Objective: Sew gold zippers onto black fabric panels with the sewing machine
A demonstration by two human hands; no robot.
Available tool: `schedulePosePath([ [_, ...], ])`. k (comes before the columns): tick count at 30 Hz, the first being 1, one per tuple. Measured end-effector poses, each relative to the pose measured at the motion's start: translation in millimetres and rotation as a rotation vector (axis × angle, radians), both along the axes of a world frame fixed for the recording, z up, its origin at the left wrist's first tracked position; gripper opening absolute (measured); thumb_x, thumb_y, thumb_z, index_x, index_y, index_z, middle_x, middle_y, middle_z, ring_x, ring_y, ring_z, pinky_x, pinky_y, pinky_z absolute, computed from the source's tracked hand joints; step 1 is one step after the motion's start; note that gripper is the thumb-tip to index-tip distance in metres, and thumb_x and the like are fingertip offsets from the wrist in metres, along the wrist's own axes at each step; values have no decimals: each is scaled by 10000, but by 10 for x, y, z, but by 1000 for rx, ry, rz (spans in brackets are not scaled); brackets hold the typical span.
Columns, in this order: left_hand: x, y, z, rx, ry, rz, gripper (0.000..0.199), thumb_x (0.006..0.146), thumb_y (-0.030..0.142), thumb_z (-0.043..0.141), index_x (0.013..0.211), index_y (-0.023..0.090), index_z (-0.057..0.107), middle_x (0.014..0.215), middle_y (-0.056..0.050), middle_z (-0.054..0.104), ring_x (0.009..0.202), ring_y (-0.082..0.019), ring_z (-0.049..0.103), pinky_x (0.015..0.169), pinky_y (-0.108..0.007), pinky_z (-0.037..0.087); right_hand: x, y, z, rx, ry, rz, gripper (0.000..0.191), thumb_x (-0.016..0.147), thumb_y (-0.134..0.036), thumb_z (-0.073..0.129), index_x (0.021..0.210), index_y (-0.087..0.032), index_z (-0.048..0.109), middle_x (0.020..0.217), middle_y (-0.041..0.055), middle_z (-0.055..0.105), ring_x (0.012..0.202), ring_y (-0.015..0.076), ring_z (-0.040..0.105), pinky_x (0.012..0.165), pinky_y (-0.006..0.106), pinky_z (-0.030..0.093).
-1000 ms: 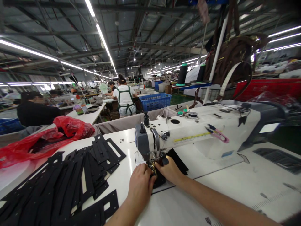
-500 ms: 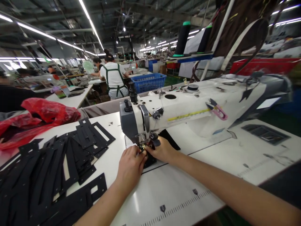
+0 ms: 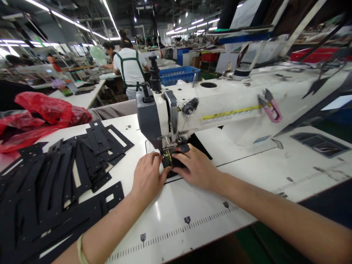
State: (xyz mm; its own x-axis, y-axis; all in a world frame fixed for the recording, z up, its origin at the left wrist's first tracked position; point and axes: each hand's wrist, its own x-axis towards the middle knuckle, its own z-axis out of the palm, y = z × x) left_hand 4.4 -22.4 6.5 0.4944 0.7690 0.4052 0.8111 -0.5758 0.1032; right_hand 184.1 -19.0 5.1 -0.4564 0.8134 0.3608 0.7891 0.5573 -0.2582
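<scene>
Both hands are at the needle area of a white sewing machine point(image 3: 233, 101), pressed close to its foot. My left hand point(image 3: 148, 173) has its thumb and fingers closed on the left side of a small black piece point(image 3: 166, 162). From the right, my right hand point(image 3: 197, 167) grips the same piece, fingertips bent over it. A narrow gold-coloured strip point(image 3: 169, 155) shows on the piece between the two hands; what kind of part it is I cannot make out. Fingers and the machine head hide much of the piece.
Black cut panels point(image 3: 63, 176) with slots lie overlapping on the white table point(image 3: 156, 223) at left, beside a red plastic bag point(image 3: 52, 110). Pink-handled snips point(image 3: 271, 106) rest against the machine arm. A blue basket point(image 3: 180, 75) and a co-worker point(image 3: 129, 64) are beyond.
My view has tilted down and closer to the machine. The right hand's fingers have shifted and spread along the black piece, so more of the gold-coloured strip shows between the hands.
</scene>
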Motion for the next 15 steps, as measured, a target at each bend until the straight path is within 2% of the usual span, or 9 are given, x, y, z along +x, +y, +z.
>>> schedulePosePath([
  [3, -20, -127, -22, 35, -22, -68, 162, 847, 191, 526, 948, 97, 611, 1036, -130, 631, 1007, -259, 570, 920, -449, 415, -6, -200, -58, 200, -97, 199, 298, 862, -194, 510, 1109, -42, 578, 1160, 153, 578, 1066, 261, 500, 874, 403, 432],
  [6, -27, -219, -55, 55, -80, -132, 184, 871, 139, 451, 910, 126, 630, 1026, -114, 657, 1008, -231, 595, 930, -455, 421, -70, -268, -153, 270, -85, 163, 270, 863, -76, 431, 1063, -10, 599, 1108, 165, 609, 1034, 245, 530, 867, 385, 453],
  [10, -35, -224, -47, 50, -113, -180, 212, 867, 121, 430, 900, 144, 637, 1024, -116, 663, 998, -233, 607, 924, -483, 436, -119, -247, -197, 255, -7, 130, 256, 865, -87, 444, 1046, -48, 621, 1092, 141, 625, 1012, 219, 550, 859, 361, 466],
  [15, -82, -145, -33, 98, -21, -234, 257, 859, 82, 383, 921, 144, 625, 1033, -129, 660, 1008, -244, 606, 901, -490, 463, -125, -189, -220, 295, 2, 135, 237, 837, -80, 489, 1026, -56, 630, 1084, 126, 633, 1007, 217, 558, 860, 355, 464],
])
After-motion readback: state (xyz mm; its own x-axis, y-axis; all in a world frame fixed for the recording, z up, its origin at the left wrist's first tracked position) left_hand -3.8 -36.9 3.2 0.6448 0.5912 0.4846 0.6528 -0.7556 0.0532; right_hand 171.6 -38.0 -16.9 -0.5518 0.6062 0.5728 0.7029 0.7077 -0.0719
